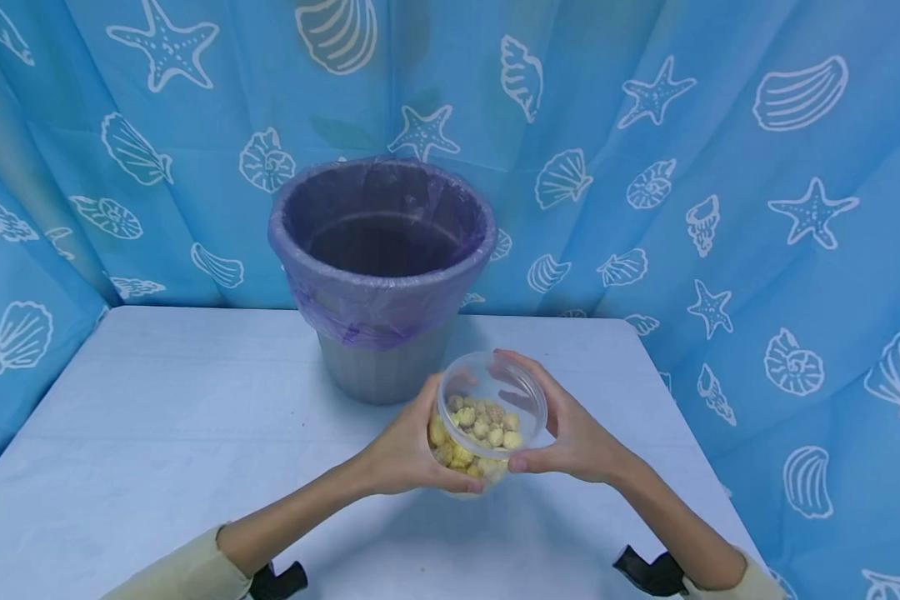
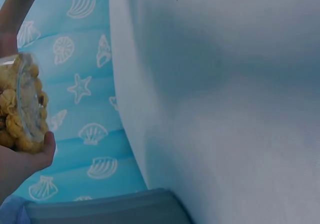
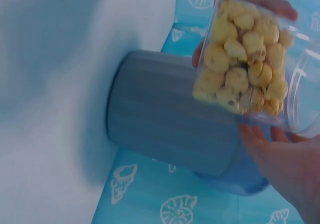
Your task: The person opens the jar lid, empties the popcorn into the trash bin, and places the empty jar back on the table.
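Observation:
Both hands hold a clear plastic jar (image 1: 482, 454) above the table, tilted a little, its round mouth facing up. Yellow popcorn balls (image 3: 250, 58) fill roughly its lower part, and no lid is on the rim. My left hand (image 1: 408, 454) grips the jar's left side low down, thumb across the front. On the other side, my right hand (image 1: 573, 433) holds it near the rim, fingers behind and thumb in front. In the left wrist view, only part of the jar (image 2: 22, 103) shows at the left edge.
Behind the jar, a grey bin (image 1: 386, 367) stands on the white-covered table (image 1: 157, 400). A purple plastic bag (image 1: 375, 312) lines it and folds over its rim. A blue curtain (image 1: 585, 83) with white shells and starfish hangs close behind.

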Demonstrator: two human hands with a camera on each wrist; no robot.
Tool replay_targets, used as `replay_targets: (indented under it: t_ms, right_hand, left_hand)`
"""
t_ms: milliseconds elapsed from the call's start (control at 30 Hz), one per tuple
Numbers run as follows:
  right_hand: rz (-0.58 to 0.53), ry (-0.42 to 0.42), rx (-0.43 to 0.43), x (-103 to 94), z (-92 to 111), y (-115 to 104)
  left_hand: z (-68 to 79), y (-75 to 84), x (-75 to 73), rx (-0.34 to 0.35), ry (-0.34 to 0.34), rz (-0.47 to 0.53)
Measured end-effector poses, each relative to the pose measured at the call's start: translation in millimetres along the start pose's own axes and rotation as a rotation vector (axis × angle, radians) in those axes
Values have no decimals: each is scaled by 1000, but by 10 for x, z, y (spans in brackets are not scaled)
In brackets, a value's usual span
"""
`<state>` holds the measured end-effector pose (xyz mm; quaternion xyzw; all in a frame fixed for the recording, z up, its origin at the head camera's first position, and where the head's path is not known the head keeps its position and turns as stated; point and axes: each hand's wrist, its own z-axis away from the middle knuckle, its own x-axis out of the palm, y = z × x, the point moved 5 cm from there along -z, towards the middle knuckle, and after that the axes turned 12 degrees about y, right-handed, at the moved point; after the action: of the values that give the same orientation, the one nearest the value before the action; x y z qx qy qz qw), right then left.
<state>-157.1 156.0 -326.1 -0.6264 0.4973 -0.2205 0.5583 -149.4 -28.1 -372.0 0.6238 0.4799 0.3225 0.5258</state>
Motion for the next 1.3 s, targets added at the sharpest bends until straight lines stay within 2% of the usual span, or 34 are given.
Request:
replay_targets:
  t_ms: [67,133,233,400,500,600,733,967,1067,1133,1200,1300]
  right_hand:
    - [-10,-15,-2,-10,-7,11]
    - [0,7,-11,-11,-6,15]
    - [25,102,-16,3,9,19]
    - [56,297,-2,89,71,-12]
    - [62,362,23,148,98,-31]
    - [63,381,39,178,93,-42]
    - [70,322,30,156,73,-50]
    - [24,51,18,35,32,-32]
    - [11,-26,34,6,17,-17]
    - [7,-47,43,2,15,-4]
    - [21,-33,34,7,11,-3]
    - [72,59,0,14,7,0]
  left_hand:
    - [2,1,1,2,-7,-1]
    - [-1,4,3,-2,-5,5]
    - [-14,5,4,-11,16,20]
    - [-41,-13,4,-23,96,9]
    - [-51,-20,8,-21,140,-17]
    - [-51,-17,13,-14,154,-23]
    - [-28,-5,2,-22,127,-8]
    - [41,21,-27,-17,13,36]
    - [60,14,-32,-3,-8,15]
    - [64,10,-30,1,-12,16]
    - [58,10,-35,-3,-4,19]
    - [36,11,-46,-17,34,31]
